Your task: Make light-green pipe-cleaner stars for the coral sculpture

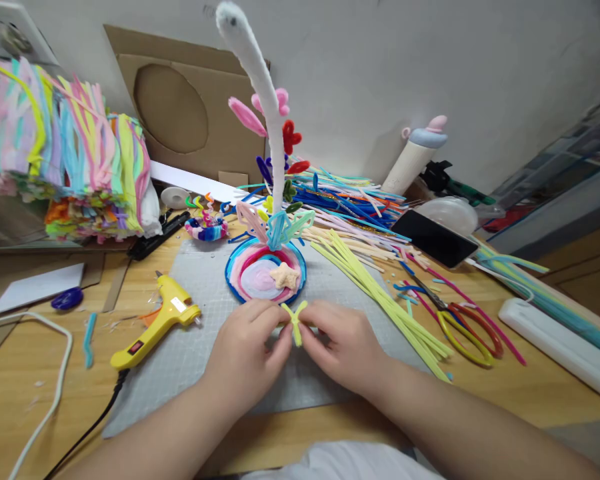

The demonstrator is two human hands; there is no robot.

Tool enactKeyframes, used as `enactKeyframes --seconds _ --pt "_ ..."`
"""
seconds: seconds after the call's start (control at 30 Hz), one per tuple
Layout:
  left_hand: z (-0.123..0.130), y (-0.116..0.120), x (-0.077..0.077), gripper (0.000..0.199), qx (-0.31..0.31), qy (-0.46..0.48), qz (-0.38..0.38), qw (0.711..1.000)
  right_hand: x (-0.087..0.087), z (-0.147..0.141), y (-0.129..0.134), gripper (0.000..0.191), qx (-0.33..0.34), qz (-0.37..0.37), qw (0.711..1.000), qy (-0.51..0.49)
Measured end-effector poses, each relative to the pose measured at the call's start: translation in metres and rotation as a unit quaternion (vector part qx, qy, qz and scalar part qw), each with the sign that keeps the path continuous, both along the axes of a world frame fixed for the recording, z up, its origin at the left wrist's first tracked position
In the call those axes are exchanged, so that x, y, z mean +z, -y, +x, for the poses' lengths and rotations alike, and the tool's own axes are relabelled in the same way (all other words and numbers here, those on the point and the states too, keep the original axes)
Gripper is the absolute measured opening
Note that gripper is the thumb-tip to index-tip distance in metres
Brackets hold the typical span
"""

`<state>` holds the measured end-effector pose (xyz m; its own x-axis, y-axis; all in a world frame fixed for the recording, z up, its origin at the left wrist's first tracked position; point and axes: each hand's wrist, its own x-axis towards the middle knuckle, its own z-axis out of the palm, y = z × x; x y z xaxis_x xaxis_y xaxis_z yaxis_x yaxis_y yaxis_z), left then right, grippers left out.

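Between my fingertips is a short yellow pipe cleaner (296, 321) bent into a small Y-like shape. My left hand (250, 343) pinches it from one side, and my right hand (345, 343) pinches it from the other. Just beyond my hands stands a round pipe-cleaner base (240, 288) with coloured rings and a beige star (285, 276) on it. A tall white fuzzy stem (276, 147) rises there, with pink, red, purple and green loops along it. Pink, blue and green folded pipe-cleaner shapes (279, 230) sit near its foot.
A yellow glue gun (167, 310) lies left on the grey cutting mat (190, 360). Yellow-green pipe cleaners (380, 300) and scissors (463, 327) lie right. Pipe-cleaner bundles (70, 153) stand back left. A phone (434, 239), a tilted bottle (414, 157) and a white power strip (560, 343) are at right.
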<state>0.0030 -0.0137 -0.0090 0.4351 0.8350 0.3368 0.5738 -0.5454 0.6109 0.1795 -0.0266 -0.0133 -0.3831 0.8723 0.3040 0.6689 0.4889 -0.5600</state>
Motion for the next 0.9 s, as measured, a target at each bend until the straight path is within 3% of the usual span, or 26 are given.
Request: enactKeyframes --seconds 0.4,0.9 --pt "0.0023 0.0035 -0.0014 0.014 0.016 -0.056 -0.001 0.998 -0.0028 -0.001 0.0014 0.012 0.019 -0.026 0.999 -0.009" --pt "0.001 0.0047 -0.0028 0.015 -0.011 -0.065 -0.013 0.998 -0.0079 -0.0002 0.0007 0.019 0.062 -0.02 0.997 -0.042"
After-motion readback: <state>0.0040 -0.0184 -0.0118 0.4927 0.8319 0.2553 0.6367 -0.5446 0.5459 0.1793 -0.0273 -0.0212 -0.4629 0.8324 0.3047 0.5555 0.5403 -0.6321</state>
